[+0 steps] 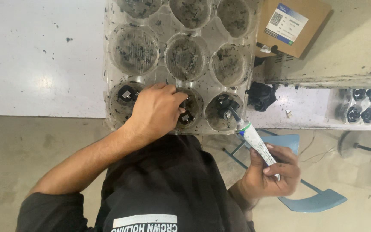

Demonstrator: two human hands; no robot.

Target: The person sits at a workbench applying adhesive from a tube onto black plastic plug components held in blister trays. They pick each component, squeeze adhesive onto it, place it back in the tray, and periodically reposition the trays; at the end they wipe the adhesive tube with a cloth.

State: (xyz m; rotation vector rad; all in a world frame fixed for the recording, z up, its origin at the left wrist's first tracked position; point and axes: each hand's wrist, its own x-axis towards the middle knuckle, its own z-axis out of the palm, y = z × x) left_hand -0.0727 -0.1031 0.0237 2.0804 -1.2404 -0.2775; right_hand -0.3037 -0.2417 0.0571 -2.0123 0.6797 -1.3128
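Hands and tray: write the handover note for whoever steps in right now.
Left hand: reaching into the middle near well of the clear plastic tray, on a small black part.
Right hand: gripping a white tube, nozzle over the right near well.
Done: the three near wells hold black parts.
Left: the six wells beyond hold only dark specks. More black parts lie at far right.
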